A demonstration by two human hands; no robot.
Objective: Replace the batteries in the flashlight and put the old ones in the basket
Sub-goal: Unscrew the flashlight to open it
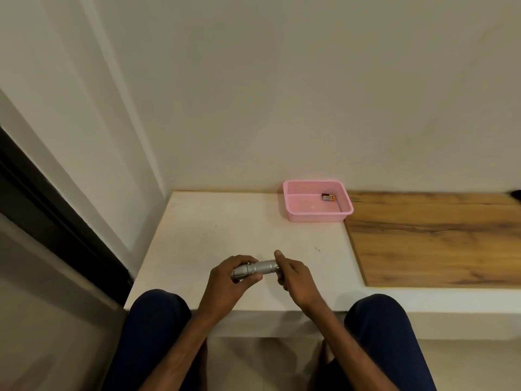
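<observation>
HOLD: your left hand (228, 277) gripped the silver ribbed metal flashlight (263, 267), right hand (293, 277) pinched its tail | RISK: skewed twisting could have jammed the threads | pink mesh basket (315, 217): well beyond your fingertips (277, 253)

Flashlight (260, 268) between the hands, basket (315, 216) beyond them to the right.
Left hand (229, 280) grips one end and right hand (293, 275) the other, over the table (225, 227). Batteries (328, 197) lie in the basket, and a wooden board (437, 244) lies further right.

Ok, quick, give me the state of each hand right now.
Left hand: grips the head end of the flashlight.
Right hand: grips the flashlight's tail end.
</observation>
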